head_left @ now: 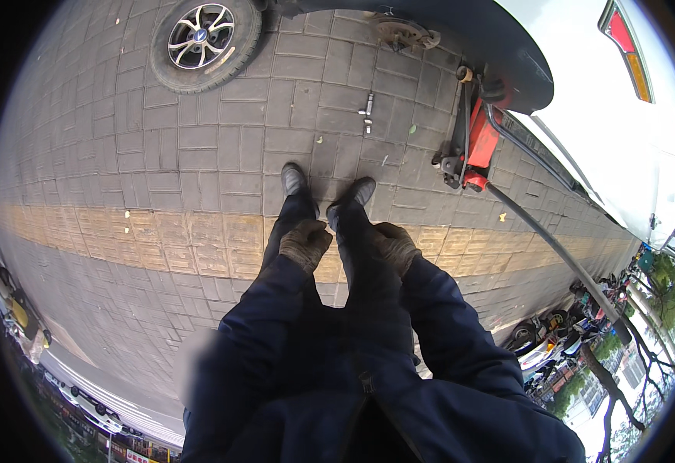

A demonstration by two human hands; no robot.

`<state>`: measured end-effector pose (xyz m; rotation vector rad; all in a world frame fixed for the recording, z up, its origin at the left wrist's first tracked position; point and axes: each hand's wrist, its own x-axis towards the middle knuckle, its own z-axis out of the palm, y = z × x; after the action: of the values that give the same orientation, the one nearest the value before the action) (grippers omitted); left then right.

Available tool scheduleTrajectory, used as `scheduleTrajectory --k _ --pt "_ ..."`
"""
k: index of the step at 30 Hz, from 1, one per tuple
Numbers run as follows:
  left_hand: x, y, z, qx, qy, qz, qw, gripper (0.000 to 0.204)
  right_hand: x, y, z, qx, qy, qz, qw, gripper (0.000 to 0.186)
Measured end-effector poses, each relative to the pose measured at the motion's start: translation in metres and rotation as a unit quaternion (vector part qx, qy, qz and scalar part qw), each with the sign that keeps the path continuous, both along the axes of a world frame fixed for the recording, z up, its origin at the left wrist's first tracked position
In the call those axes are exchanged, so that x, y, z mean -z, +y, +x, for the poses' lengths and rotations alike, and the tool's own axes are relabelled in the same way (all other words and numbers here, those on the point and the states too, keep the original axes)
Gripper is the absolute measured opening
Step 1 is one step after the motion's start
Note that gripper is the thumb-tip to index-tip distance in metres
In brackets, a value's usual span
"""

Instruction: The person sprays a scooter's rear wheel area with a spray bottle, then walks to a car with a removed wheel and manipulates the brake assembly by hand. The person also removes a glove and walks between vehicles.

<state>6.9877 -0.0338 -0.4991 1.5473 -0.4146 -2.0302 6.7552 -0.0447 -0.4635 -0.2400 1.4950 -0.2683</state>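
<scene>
My left hand (306, 244), in a worn brownish work glove, is closed against the left leg of my dark trousers (279, 231). Beside the right trouser leg, my gloved right hand (396, 245) is curled closed too. Whether either holds a fold of cloth or anything else is hidden. Ahead of my shoes (294, 179), small chrome metal pieces (369, 113), like sockets, lie on the paving, apart from both hands.
A wheel (201, 38) with a silver-and-black rim lies at the far left. Far ahead shows a bare brake disc (405, 34) under a white car (607, 139). A red floor jack (480, 139) stands at right, its long handle (553, 247) slanting back past my right side.
</scene>
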Motion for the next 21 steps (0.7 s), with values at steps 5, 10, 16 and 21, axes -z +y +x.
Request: scheduleTrajectory --k 5,10,16,21 --pt "0.043 -0.022 -0.031 0.09 -0.061 -0.083 0.991 0.028 0.048 -0.03 0.012 0.088 -0.044 -0.034 0.995 0.02" --pt "0.117 -0.068 -0.061 0.071 -0.063 -0.139 0.986 0.028 0.119 -0.054 0.007 0.135 -0.031 -0.097 0.986 0.015" --pt "0.203 -0.142 -0.098 0.093 -0.117 -0.209 0.967 0.028 0.21 -0.084 -0.012 0.145 -0.008 -0.185 0.972 0.02" --pt "0.232 -0.19 -0.119 0.137 -0.099 -0.23 0.958 0.03 0.25 -0.118 -0.032 0.113 -0.037 -0.241 0.963 0.028"
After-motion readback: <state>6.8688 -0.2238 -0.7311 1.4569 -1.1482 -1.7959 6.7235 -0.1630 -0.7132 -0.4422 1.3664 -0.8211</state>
